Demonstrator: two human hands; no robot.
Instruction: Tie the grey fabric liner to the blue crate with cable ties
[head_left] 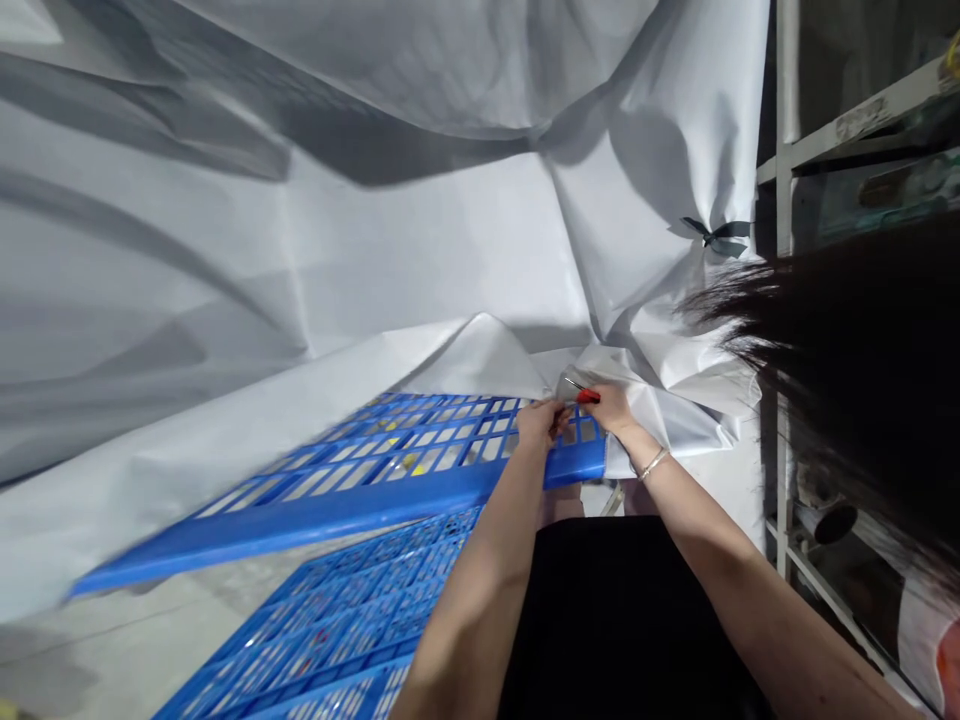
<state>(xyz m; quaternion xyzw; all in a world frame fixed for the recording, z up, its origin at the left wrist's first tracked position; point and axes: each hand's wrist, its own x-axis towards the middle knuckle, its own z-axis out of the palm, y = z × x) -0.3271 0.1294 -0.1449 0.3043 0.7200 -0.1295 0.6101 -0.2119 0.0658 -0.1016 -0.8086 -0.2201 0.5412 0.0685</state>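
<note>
My left hand (541, 420) and my right hand (611, 408) meet over the near corner of a blue plastic pallet (352, 505). The right hand is closed round a small tool with a red handle (587, 396) and a thin metal tip pointing left. The left hand's fingers are curled, pinching something small and greyish (564, 388) by the tool's tip. A big white sheet (420, 240) lies draped over the pallet's far side and rises behind it. A thin bracelet (654, 462) circles my right wrist.
A second blue pallet (330, 630) lies lower, near my left forearm. A metal shelving rack (784, 250) with cluttered shelves stands at the right. Dark hair (855, 380) hangs into the right of the view. A small black bow (716, 236) is pinned on the sheet.
</note>
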